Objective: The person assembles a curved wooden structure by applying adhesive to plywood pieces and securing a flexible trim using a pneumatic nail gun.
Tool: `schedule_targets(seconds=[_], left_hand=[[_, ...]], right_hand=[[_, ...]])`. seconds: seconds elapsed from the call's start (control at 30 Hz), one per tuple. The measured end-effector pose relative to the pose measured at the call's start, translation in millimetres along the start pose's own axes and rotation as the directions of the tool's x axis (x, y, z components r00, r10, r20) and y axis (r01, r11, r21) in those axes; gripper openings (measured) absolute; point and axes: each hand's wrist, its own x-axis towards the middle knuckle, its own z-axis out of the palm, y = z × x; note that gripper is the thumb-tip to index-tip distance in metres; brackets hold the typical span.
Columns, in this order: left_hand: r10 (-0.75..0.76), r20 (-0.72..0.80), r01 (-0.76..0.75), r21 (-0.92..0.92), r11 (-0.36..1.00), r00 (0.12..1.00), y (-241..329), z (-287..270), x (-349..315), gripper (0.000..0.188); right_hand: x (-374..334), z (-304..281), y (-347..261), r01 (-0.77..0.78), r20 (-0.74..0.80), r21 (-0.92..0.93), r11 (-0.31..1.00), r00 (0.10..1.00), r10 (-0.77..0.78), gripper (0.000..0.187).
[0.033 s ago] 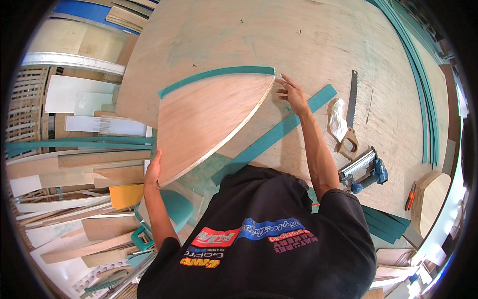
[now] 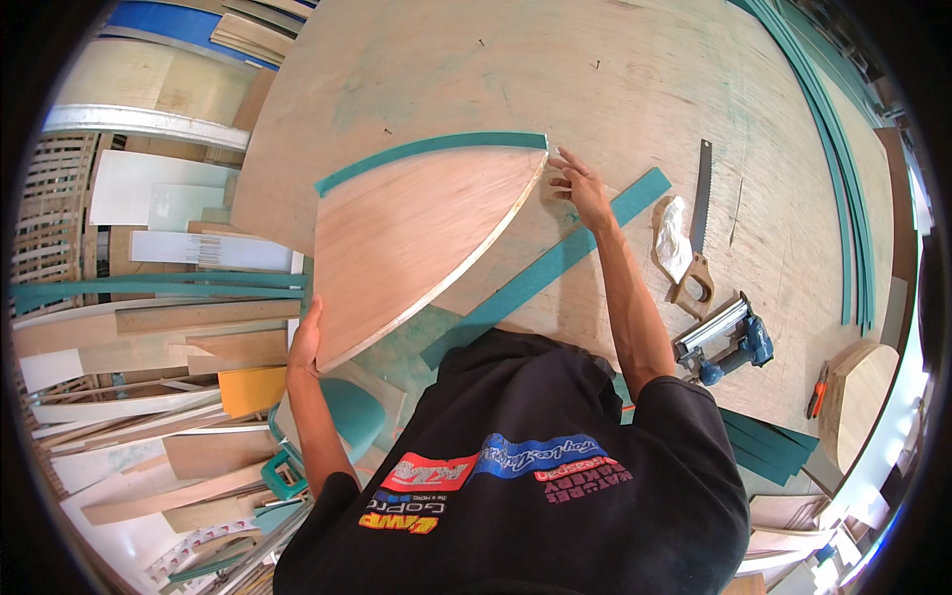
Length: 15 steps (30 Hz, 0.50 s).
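A curved plywood panel [image 2: 416, 238] with a pointed tip is tilted up over the worktable. A teal strip [image 2: 436, 147] runs along its far edge, and its curved right edge is pale. My left hand [image 2: 305, 337] grips the panel's near left corner, thumb along the side and the other fingers hidden beneath. Beside the tip at the far right, my right hand [image 2: 583, 188] has its fingers apart and holds nothing; whether a fingertip touches the edge I cannot tell. Under my right wrist, a flat teal board [image 2: 535, 273] lies diagonally on the table.
To the right on the worktable [image 2: 496, 59] lie a handsaw [image 2: 699, 218], a crumpled white cloth [image 2: 673, 241], a nail gun [image 2: 729, 342] and orange-handled pliers [image 2: 818, 390]. Long teal strips [image 2: 843, 188] line the far right. Stacked wood offcuts [image 2: 198, 317] fill the left, near a teal chair [image 2: 352, 412].
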Motion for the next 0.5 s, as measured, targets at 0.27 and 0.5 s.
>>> schedule_targets(seconds=[0.27, 0.5], left_hand=[[-0.001, -0.015, 0.001, -0.02, 1.0, 1.0, 2, 6, -4, 0.066], [-0.052, -0.016, 0.052, -0.011, 0.999, 0.999, -3, 0, -2, 0.071]], right_hand=[[0, 13, 10, 0.02, -0.021, -0.075, 0.997, 1.0, -0.022, 0.049], [-11, 16, 13, -0.001, -0.002, -0.063, 0.998, 1.0, 0.001, 0.049]])
